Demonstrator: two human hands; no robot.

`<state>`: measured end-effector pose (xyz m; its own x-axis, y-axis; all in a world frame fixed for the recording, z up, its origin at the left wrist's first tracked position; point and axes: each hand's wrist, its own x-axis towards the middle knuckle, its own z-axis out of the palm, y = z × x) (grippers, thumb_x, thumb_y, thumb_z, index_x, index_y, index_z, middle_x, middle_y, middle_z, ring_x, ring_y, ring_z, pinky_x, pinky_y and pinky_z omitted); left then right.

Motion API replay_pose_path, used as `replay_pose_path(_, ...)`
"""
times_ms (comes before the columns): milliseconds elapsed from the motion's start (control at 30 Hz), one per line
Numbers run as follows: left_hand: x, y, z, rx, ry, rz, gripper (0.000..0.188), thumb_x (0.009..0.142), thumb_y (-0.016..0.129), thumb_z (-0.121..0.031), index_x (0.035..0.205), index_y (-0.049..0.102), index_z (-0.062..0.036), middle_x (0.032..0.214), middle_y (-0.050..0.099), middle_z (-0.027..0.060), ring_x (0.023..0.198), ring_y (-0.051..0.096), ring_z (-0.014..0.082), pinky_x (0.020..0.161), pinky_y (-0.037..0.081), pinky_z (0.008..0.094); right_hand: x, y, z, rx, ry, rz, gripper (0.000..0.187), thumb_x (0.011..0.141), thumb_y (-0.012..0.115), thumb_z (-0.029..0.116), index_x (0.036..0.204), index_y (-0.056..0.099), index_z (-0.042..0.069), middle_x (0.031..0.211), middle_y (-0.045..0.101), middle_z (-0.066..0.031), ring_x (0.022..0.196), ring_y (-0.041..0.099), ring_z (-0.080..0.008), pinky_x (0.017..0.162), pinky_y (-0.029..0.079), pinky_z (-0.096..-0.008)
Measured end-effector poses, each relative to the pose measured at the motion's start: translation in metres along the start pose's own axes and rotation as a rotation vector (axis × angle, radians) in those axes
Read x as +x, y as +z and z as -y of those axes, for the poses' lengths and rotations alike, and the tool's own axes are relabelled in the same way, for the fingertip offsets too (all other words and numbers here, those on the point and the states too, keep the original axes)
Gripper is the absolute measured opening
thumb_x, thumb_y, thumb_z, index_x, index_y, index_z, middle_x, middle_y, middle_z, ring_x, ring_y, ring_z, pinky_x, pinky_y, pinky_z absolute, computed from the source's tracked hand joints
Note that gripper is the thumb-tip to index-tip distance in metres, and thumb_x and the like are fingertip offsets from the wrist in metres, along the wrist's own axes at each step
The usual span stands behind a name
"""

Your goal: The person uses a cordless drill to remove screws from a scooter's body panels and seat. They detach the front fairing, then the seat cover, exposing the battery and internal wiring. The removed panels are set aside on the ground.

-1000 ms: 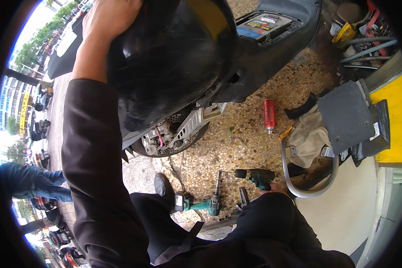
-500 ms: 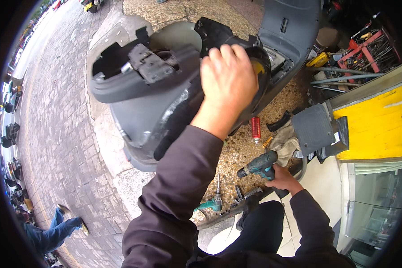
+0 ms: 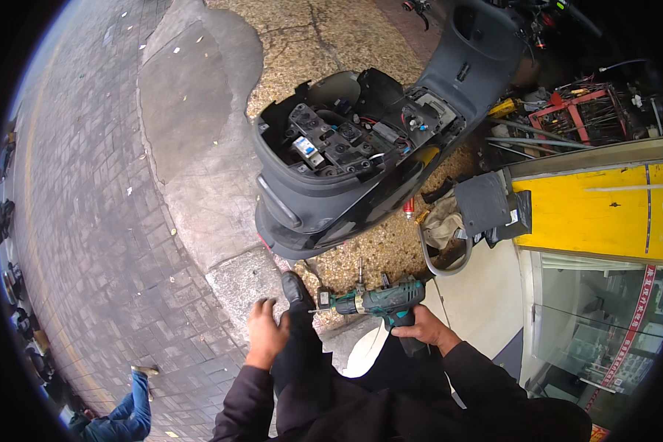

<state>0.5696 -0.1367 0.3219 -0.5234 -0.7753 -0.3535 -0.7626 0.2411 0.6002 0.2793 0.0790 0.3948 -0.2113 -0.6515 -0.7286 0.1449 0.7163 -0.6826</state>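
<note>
Going by the head view, gripping a cordless drill (image 3: 392, 297) by its handle in the right hand (image 3: 421, 329), fingers curled snugly round it. Holding it crosswise in front of the body, bit aimed left and well apart from the scooter (image 3: 361, 193). Looking beyond both hands to that scooter, opened up on top, long axis slanting from near left to far right, tail end nearer the left hand (image 3: 267, 333). Reaching forward with that hand, fingers loosely spread, nothing visible in them, forearm nearly straight out. Angling the right forearm inward from lower right.
</note>
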Motion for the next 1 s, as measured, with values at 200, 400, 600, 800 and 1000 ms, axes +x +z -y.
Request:
replay_pose_path(200, -0.045, -0.099, 0.114, 0.004, -0.339, -0.005, 0.035, 0.084, 0.069, -0.017, 0.114, 0.063, 0.0003, 0.106, 0.063, 0.0228, 0.101, 0.061, 0.0395, 0.087, 0.051, 0.0442, 0.021, 0.087, 0.057, 0.018, 0.164, 0.149, 0.050, 0.072, 0.080, 0.018, 0.116, 0.062, 0.000, 0.103, 0.067, -0.0078, 0.096, 0.061, -0.0213, 0.088, 0.048, -0.0356)
replay_pose_path(400, -0.054, -0.127, 0.146, -0.115, -0.405, -0.055, 0.032, 0.084, 0.069, -0.016, 0.108, 0.066, 0.0057, 0.105, 0.068, 0.0247, 0.092, 0.069, 0.0380, 0.084, 0.054, 0.0418, 0.043, 0.128, 0.082, -0.212, -0.061, 0.193, 0.055, 0.072, 0.078, 0.025, 0.120, 0.061, 0.004, 0.107, 0.068, -0.0136, 0.098, 0.063, -0.0266, 0.090, 0.048, -0.0370)
replay_pose_path(600, -0.073, -0.130, 0.189, -0.074, -0.467, -0.011, 0.033, 0.081, 0.067, -0.022, 0.100, 0.070, 0.0053, 0.092, 0.072, 0.0232, 0.089, 0.071, 0.0350, 0.083, 0.054, 0.0392, 0.050, 0.147, 0.111, -0.214, -0.316, 0.143, 0.068, 0.072, 0.081, 0.029, 0.131, 0.055, 0.005, 0.122, 0.063, -0.0152, 0.111, 0.059, -0.0295, 0.098, 0.045, -0.0392)
replay_pose_path(800, -0.056, -0.146, 0.244, -0.044, -0.543, 0.002, 0.029, 0.078, 0.066, -0.022, 0.090, 0.072, 0.0033, 0.079, 0.072, 0.0206, 0.077, 0.071, 0.0325, 0.075, 0.054, 0.0394, 0.044, 0.172, 0.096, -0.204, -0.359, 0.010, 0.059, 0.073, 0.077, 0.024, 0.126, 0.059, 0.006, 0.114, 0.067, -0.0133, 0.104, 0.062, -0.0272, 0.094, 0.048, -0.0388)
replay_pose_path(1000, 0.008, -0.186, 0.240, -0.230, -0.217, -0.046, 0.029, 0.086, 0.067, -0.016, 0.104, 0.068, 0.0063, 0.097, 0.072, 0.0232, 0.092, 0.072, 0.0291, 0.082, 0.054, 0.0352, 0.016, 0.228, 0.045, -0.225, -0.228, -0.210, 0.052, 0.074, 0.074, 0.018, 0.124, 0.062, 0.007, 0.111, 0.068, -0.0106, 0.098, 0.062, -0.0234, 0.091, 0.049, -0.0375)
